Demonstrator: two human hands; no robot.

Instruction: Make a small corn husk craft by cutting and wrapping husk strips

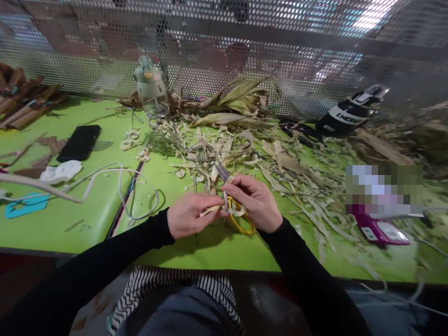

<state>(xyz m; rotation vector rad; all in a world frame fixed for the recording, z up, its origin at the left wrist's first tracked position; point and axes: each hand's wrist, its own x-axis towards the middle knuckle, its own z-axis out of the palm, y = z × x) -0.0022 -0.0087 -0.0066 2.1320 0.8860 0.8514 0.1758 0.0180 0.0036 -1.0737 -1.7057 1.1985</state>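
Observation:
My left hand (196,213) is closed in a pinch on a pale strip of dried husk (208,212) above the front of the green table. Close beside it, my right hand (258,201) is closed around a pair of scissors (244,225) with yellow handles. Their grey blades (221,171) point away from me, up and to the left. Fingertips of both hands nearly meet at the strip, and whether the right fingers pinch it too is hard to see. Just beyond the hands lies a heap of husk scraps (199,144).
Whole dried husks (241,98) and a clear bottle (152,91) stand against the perforated metal screen. A black bottle (350,112) leans at the right. On the left lie a black phone (80,142), a white cable (121,186) and bundled brown sticks (24,100).

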